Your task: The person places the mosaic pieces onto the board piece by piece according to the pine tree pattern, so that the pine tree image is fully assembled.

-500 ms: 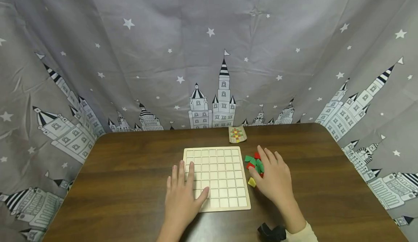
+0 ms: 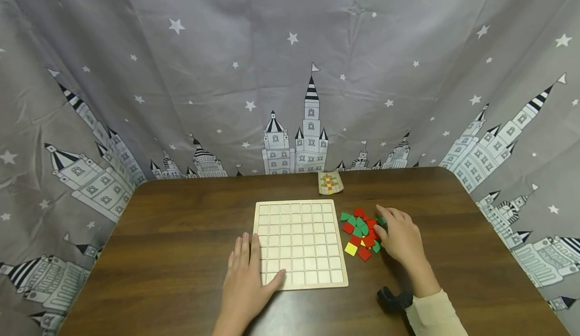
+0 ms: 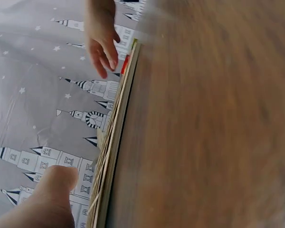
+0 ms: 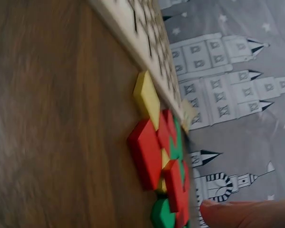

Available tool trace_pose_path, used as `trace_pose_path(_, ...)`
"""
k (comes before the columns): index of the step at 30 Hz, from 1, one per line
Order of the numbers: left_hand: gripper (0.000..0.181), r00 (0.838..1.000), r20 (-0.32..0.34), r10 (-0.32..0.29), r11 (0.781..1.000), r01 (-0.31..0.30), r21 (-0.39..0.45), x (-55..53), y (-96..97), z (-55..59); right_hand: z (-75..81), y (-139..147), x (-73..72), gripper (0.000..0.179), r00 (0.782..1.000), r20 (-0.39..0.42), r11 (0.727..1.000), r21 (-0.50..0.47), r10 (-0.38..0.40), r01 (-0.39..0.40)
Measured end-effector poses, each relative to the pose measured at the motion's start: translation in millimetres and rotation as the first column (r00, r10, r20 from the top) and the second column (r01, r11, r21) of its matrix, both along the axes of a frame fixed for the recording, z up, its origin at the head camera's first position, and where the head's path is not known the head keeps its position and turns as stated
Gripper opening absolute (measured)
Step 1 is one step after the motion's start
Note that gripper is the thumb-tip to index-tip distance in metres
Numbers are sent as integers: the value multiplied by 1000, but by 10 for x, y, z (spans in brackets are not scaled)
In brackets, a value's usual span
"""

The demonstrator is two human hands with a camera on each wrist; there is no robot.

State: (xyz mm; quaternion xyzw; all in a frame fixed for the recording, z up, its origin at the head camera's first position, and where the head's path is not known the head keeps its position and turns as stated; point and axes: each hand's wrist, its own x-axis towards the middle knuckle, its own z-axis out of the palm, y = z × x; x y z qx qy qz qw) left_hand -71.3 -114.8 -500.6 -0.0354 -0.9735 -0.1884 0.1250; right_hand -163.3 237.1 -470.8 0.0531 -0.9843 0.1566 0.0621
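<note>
A pale wooden board (image 2: 296,245) with a grid of square recesses lies flat on the table. My left hand (image 2: 244,280) rests at its left edge, fingers extended and thumb over the lower border. To the board's right is a loose pile of red, green and yellow flat tiles, with a yellow tile (image 2: 351,249) and a red tile (image 2: 364,254) at the near side. My right hand (image 2: 401,238) hovers at the pile's right side, fingers loosely bent, thumb and fingertips around a dark green tile (image 2: 381,221). In the right wrist view, the thumb (image 4: 242,213) shows beside the pile.
Behind the board, near the table's far edge, lies a small pattern card (image 2: 330,182) with a coloured grid figure. The brown wooden table (image 2: 181,235) extends to both sides. A grey curtain (image 2: 204,74) printed with castles and stars hangs behind it.
My right hand has moved right, off the middle of the pile, so more red and yellow tiles show. My left hand has shifted slightly down and left along the board's edge.
</note>
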Motion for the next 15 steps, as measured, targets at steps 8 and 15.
trace_pose_path(8,114,999,43,-15,1000,14,22,-28,-42,-160,-86,12,-178,41,998,57,999,7,36,-37)
trace_pose_path(15,115,997,65,-50,999,48,20,-46,-43,-208,-107,43,-230,29,998,63,1000,-17,25,-24)
